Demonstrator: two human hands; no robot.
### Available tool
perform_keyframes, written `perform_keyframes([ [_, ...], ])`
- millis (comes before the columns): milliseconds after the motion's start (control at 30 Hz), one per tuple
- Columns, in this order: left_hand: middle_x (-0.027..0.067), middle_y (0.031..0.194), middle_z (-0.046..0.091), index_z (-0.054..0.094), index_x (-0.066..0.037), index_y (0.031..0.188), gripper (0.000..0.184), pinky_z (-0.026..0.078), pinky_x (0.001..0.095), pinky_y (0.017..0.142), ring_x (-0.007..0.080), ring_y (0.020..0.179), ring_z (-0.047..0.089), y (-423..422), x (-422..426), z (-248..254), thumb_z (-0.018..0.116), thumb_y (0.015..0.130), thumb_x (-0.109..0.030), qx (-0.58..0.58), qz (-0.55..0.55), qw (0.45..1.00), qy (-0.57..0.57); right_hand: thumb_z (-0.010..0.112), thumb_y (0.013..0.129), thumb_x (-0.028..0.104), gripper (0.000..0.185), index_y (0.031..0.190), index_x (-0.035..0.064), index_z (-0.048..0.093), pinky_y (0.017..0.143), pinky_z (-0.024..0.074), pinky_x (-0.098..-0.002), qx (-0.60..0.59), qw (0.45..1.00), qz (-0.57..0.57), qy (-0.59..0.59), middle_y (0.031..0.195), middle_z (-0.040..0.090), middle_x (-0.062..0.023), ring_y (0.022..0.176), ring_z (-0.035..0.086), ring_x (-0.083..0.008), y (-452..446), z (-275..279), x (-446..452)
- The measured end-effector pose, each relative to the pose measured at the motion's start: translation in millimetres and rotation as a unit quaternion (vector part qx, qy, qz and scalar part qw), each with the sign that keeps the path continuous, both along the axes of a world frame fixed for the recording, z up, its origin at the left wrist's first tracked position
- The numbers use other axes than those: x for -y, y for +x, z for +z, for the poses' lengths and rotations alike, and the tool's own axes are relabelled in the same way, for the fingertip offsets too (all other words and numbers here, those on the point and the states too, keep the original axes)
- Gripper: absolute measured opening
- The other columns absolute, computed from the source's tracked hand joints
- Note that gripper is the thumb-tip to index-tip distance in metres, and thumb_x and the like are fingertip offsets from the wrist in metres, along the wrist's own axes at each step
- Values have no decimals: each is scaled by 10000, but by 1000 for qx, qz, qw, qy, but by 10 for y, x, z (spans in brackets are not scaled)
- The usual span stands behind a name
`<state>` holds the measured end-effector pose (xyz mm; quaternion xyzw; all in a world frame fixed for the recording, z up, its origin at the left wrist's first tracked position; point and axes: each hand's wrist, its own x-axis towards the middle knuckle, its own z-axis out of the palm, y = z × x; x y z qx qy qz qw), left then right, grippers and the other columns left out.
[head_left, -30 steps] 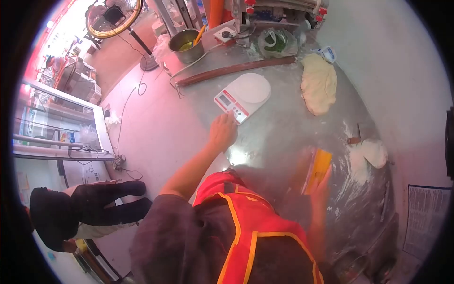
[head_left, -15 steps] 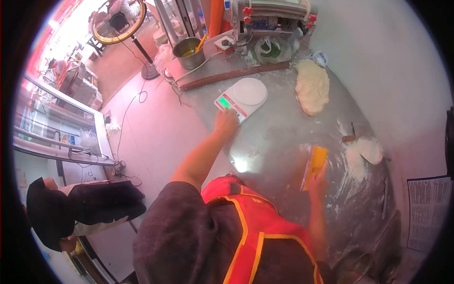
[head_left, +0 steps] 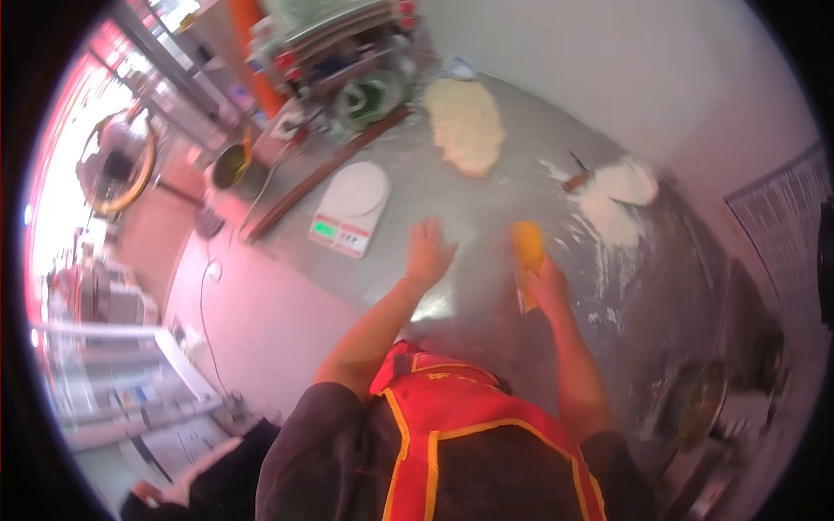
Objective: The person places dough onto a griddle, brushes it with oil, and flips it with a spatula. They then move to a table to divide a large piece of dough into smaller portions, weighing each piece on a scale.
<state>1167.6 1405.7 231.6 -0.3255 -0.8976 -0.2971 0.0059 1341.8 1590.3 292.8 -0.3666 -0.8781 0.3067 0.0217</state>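
My left hand (head_left: pixel 430 253) is over the metal worktop (head_left: pixel 395 230), fingers apart and holding nothing, just right of the white kitchen scale (head_left: pixel 357 189) with its lit green display. In my right hand (head_left: pixel 549 285) is a dough scraper (head_left: pixel 528 247) with a yellow handle, its blade side facing left and partly blurred. A large pale lump of dough (head_left: pixel 465 126) lies farther back, beyond both hands. Right of the scraper, flour (head_left: pixel 608 217) is heaped and smeared on the metal, with a white scoop-like piece (head_left: pixel 632 184) resting in it.
A brown wooden strip (head_left: pixel 326 174) borders the worktop at the back left. Behind it stand a metal pot (head_left: pixel 241 176), a bag of greens (head_left: pixel 369 100) and a machine (head_left: pixel 334 39). Bowls (head_left: pixel 695 404) sit at lower right. Another person (head_left: pixel 217 478) is at lower left.
My left hand has left the scale's buttons and moved right, its fingers spreading. The scraper stays in my right hand, now closer to my left. The whole view has turned.
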Motion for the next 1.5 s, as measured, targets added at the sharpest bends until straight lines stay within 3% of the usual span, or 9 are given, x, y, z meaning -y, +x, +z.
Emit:
perform_keyframes([
  [167,240,1339,377,363,26,1311,649,290,457,1049,392,1249,344,-519,-601,146,635,806,-278,-40,-70,997,8,586,776,163,367,1105,10,530,778,476,-440,-61,988,-139,-21,924,637,-229,901,611,-399,254,282,-53],
  [467,195,1410,327,339,10,1351,523,250,367,1096,304,1328,296,230,-2199,-64,498,890,-177,64,-481,874,31,588,845,164,347,1128,-23,517,782,460,-344,-209,894,-391,-61,954,612,-161,886,602,-253,1258,357,291],
  [633,210,1391,349,339,23,1345,513,233,401,1103,309,1323,302,490,-3377,-509,476,904,-201,43,-452,888,79,564,872,144,349,1158,-42,491,832,438,-316,-246,842,-472,-87,1011,589,-127,930,569,-203,1515,393,556],
  [767,207,1374,375,349,27,1339,513,229,424,1101,319,1311,319,677,-2850,-613,477,904,-212,113,-599,790,-59,552,879,130,339,1163,-43,485,838,436,-311,-217,837,-497,-79,1031,585,-120,939,566,-194,1750,380,588],
  [833,188,1370,390,364,17,1336,540,223,412,1104,321,1302,333,771,-1997,-554,499,889,-253,-53,-638,768,14,551,879,125,336,1162,-43,485,836,438,-311,-223,838,-491,-83,1034,585,-118,937,566,-191,1763,495,470],
  [967,98,1481,265,281,-106,1424,653,105,514,1118,265,1378,215,214,-1001,-76,509,880,-388,22,-534,809,-245,551,877,118,336,1164,-43,484,837,439,-310,-266,838,-463,-109,1042,585,-112,935,565,-185,1842,471,277],
  [1167,169,1500,172,309,-158,1421,681,122,634,1053,415,1376,108,292,-1575,-221,463,869,-527,-99,-193,944,-248,558,868,121,317,1134,-43,506,815,450,-318,-300,869,-381,-99,1007,602,-110,911,579,-193,1791,506,141],
  [1367,99,1507,196,317,-194,1418,675,123,656,1041,392,1371,163,1102,-560,-205,451,859,-549,-101,-434,876,-184,599,843,155,354,1140,-19,513,797,451,-302,-238,932,-261,-87,1003,600,-94,912,569,-169,1673,439,24],
  [1500,147,1444,314,358,-85,1380,739,185,593,1051,358,1348,236,254,-181,-42,528,825,-543,-90,-216,932,-277,589,845,170,333,1119,-10,529,780,457,-318,-169,969,-163,-74,965,617,-126,898,594,-209,1346,553,-160],
])
